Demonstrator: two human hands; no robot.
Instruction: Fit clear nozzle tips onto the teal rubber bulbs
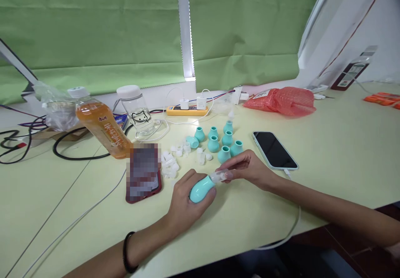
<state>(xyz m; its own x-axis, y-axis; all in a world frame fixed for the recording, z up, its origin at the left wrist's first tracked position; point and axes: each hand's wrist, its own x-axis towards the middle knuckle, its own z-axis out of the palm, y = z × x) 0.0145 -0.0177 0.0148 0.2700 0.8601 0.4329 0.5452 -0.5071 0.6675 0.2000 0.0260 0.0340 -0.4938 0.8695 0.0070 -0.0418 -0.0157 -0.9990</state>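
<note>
A turquoise squeeze bulb point(201, 189) is held between the person's two hands just above the near part of the pale table point(250, 228), with a translucent nozzle point(217, 176) at its neck. The left hand point(184, 194) is curled around the bulb's rounded body, thumb along the near side; the right hand point(246, 169) pinches the nozzle's far end, fingertips drawn narrow. To an onlooker the fitting of nozzles seems to be at an early stage: at the back of the group one bulb with a nozzle point(228, 126) stands apparently complete, and the held one appears to be partway or nearly there, though whether its nozzle is fully seated cannot be told. Apparently left to do are six upright bare-necked bulbs point(213, 144), clustered beyond the hands, and a tipped bulb point(191, 141) lying on its side beside them. Loose translucent pieces point(169, 163) lie to the left of the cluster, too crowded to count. The held bulb's long axis runs obliquely from the left palm to the right fingertips, closer to lying flat than to standing; its rounded base faces left and towards the person, its neck and nozzle right and slightly away.
</note>
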